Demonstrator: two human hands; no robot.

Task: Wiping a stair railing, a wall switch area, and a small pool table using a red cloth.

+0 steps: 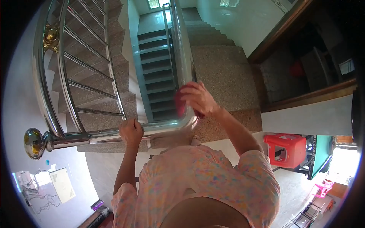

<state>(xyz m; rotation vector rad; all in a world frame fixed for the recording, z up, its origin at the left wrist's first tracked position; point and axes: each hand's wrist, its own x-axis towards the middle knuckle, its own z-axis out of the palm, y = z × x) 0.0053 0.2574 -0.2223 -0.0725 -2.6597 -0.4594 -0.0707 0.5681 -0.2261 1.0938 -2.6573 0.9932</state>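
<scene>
A polished metal stair handrail [159, 127] runs across in front of me and bends upward at a rounded corner. Around its straight part, left of the corner, my left hand [131, 131] is closed. My right hand [199, 98] holds a dark red cloth [180, 102] against the rail just above the bend; hand and cloth are somewhat blurred. Part of the cloth is hidden under the fingers.
Stairs [159, 81] descend beyond the rail, and speckled steps [94, 85] lie behind metal balusters at left. A round metal newel knob [34, 143] ends the rail. On the right are a doorway, a red plastic stool [299, 151] and a billiard table [320, 155].
</scene>
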